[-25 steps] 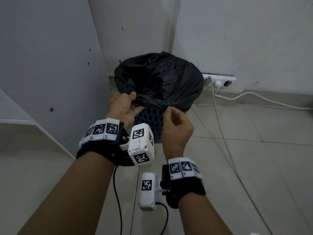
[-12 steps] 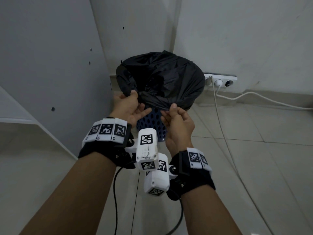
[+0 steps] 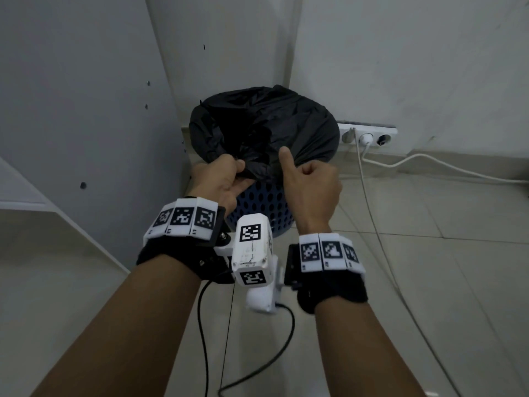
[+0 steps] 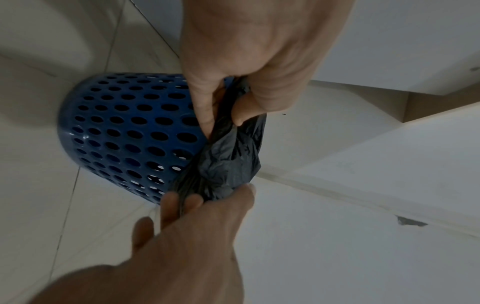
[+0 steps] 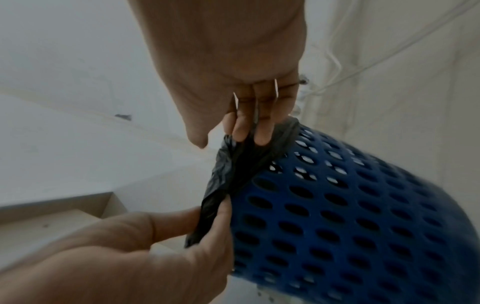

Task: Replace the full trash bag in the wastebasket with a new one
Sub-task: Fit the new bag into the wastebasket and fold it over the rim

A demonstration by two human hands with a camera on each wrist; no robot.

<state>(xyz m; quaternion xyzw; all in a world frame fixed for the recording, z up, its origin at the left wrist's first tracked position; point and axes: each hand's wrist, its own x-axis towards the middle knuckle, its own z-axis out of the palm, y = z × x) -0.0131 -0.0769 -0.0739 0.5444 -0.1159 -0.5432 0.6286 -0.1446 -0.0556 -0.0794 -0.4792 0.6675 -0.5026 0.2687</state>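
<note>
A full black trash bag (image 3: 266,130) lines a blue perforated wastebasket (image 3: 266,204) in the corner. Its loose edge is gathered into a twist at the near rim. My left hand (image 3: 226,176) pinches that twist between thumb and fingers. My right hand (image 3: 303,173) grips the same gathered plastic just to the right, fingers curled and thumb sticking up. In the left wrist view the left hand (image 4: 223,126) pinches the bag (image 4: 228,160) from above and the right hand (image 4: 215,195) from below, beside the wastebasket (image 4: 124,127). In the right wrist view the right hand (image 5: 228,139) curls round the bag (image 5: 233,170).
A white power strip (image 3: 367,133) sits on the floor right of the basket, with white cables (image 3: 369,196) running across the tiles. A white cabinet panel (image 3: 71,110) stands close on the left. Walls close the corner behind. A black cable (image 3: 272,359) hangs below my wrists.
My right hand has turned knuckles up and shifted slightly right, its thumb now raised. The left hand keeps its pinch on the gathered bag edge. The view has tilted a little.
</note>
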